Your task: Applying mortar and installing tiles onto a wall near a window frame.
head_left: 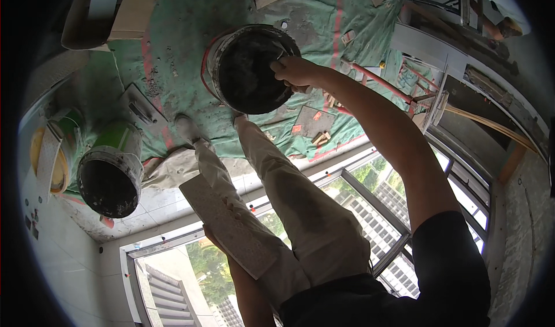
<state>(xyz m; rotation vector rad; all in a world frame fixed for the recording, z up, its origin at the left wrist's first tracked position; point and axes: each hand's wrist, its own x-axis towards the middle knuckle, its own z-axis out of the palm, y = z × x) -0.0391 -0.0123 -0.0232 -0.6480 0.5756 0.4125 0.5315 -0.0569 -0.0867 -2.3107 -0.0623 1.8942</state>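
My right hand [293, 74] is closed at the right side of a large black bucket [248, 67], over its rim. What the fingers grip is too dark to make out. The bucket's inside is dark, with greyish smears, and its outer wall is crusted. Low at the left, my left hand [211, 237] grips the edge of a long, narrow tile strip [231, 228], its fingers partly hidden beneath. The strip is grey-beige with a rough, patchy face, and lies tilted in front of my legs.
Green sheeting [191, 15] covers the floor. A dark-mouthed bucket [110, 182] and a yellow-rimmed bucket [52, 159] stand left, near a flat trowel [141, 110]. A red-handled tool [381, 81] lies right. Windows [370, 211] are behind my legs. Another person's arm [509, 26] shows top right.
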